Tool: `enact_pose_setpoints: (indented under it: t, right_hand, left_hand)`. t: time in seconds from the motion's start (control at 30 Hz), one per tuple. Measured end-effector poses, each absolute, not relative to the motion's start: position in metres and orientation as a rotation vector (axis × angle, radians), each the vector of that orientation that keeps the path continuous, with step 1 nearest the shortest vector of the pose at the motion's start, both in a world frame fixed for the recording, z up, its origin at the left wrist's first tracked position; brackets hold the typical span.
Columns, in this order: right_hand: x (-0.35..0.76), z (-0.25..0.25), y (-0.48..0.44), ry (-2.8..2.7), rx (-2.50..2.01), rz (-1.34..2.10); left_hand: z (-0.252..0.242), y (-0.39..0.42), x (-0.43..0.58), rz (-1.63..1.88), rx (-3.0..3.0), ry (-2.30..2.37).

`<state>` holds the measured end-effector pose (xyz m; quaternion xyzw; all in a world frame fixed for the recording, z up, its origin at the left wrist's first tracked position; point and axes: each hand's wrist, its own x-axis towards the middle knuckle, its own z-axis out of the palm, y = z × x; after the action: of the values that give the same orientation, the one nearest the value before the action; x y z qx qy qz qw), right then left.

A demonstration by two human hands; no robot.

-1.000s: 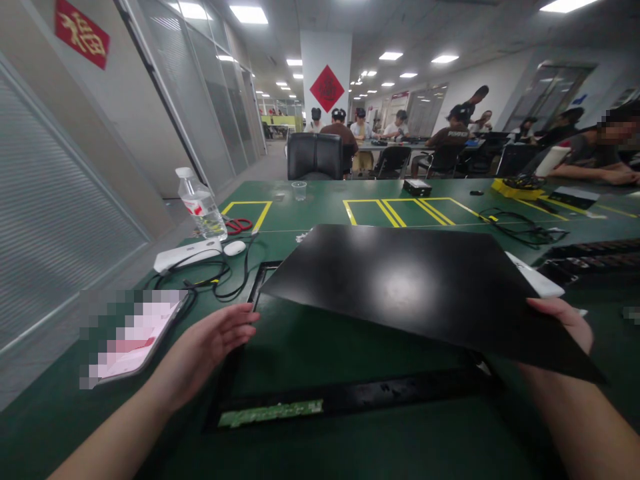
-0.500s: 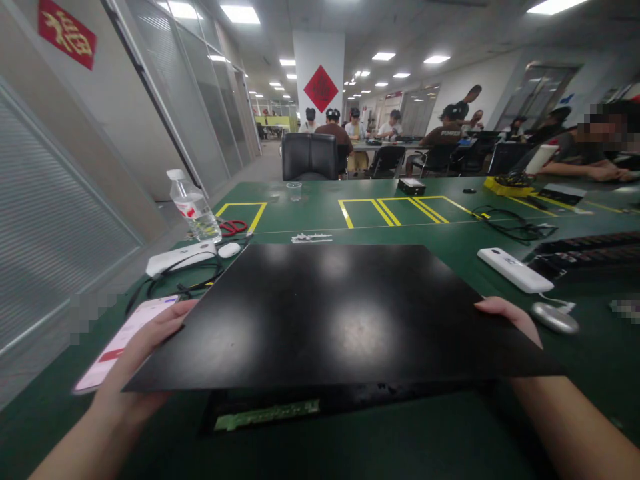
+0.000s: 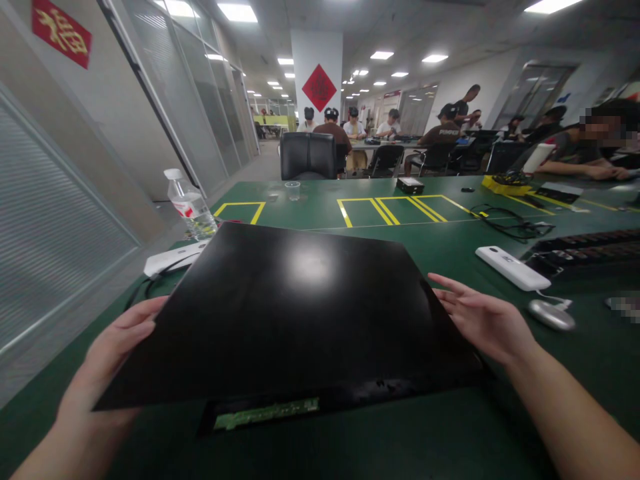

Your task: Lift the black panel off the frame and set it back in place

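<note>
A thin, glossy black panel [image 3: 280,307] is tilted above the table, its left side higher than its right. My left hand [image 3: 113,347] grips its left edge, thumb on top and the other fingers hidden underneath. Beside the right edge, my right hand [image 3: 487,320] is open with fingers apart; whether the fingertips touch the edge I cannot tell. Under the panel lies a second dark flat piece [image 3: 360,395], mostly covered. A strip of green circuit board [image 3: 267,413] shows along its near side.
On the green table [image 3: 310,453], a water bottle [image 3: 190,205] and a white device with cables [image 3: 173,259] stand left. To the right lie a white power bank [image 3: 515,268], a silver mouse-shaped item [image 3: 551,315] and dark equipment [image 3: 575,257]. A clear cup [image 3: 293,191] stands farther back.
The black panel has shifted left and its left side has risen. My right hand has let go of the right edge and opened. The phone, white mouse and scissors are now largely hidden.
</note>
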<state>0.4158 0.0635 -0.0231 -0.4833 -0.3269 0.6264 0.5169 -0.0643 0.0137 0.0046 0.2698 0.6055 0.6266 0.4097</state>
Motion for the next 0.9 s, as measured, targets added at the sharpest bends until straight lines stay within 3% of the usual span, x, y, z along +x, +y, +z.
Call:
enact_pose_setpoints:
  t: [0.9]
  right_hand:
    - [0.429, -0.048, 0.079, -0.872, -1.388, 1.266]
  left_hand:
    - [-0.003, 0.011, -0.038, 1.580, 0.712, 1.381]
